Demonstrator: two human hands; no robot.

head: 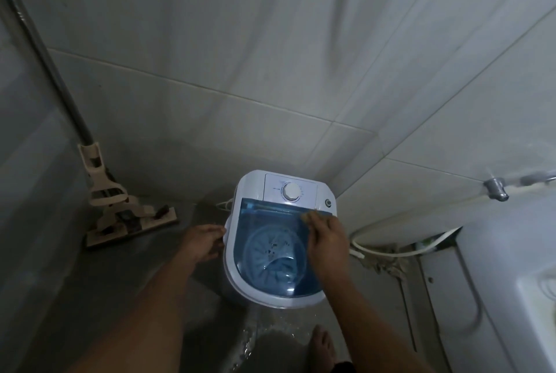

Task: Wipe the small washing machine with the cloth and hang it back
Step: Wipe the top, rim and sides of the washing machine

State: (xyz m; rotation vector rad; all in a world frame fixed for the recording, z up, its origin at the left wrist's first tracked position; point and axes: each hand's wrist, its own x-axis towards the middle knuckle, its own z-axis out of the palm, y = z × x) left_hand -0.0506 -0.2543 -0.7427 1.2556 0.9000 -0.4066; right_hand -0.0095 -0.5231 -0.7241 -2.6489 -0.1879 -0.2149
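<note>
The small white washing machine (255, 183) stands on the floor against the tiled wall, with a clear blue lid (270, 234) and a white dial (291, 191) on its back panel. My right hand (326, 240) presses a small yellowish cloth (310, 216) onto the lid's back right part; only an edge of the cloth shows beyond my fingers. My left hand (203, 240) rests against the machine's left side, fingers curled on its rim, holding no cloth.
A beige flat mop (120, 210) leans in the left corner. White hoses (391, 249) lie on the floor to the right, below a metal tap (496, 189). A white basin edge (535, 297) is at far right. The floor in front is wet; my bare foot (323, 345) stands there.
</note>
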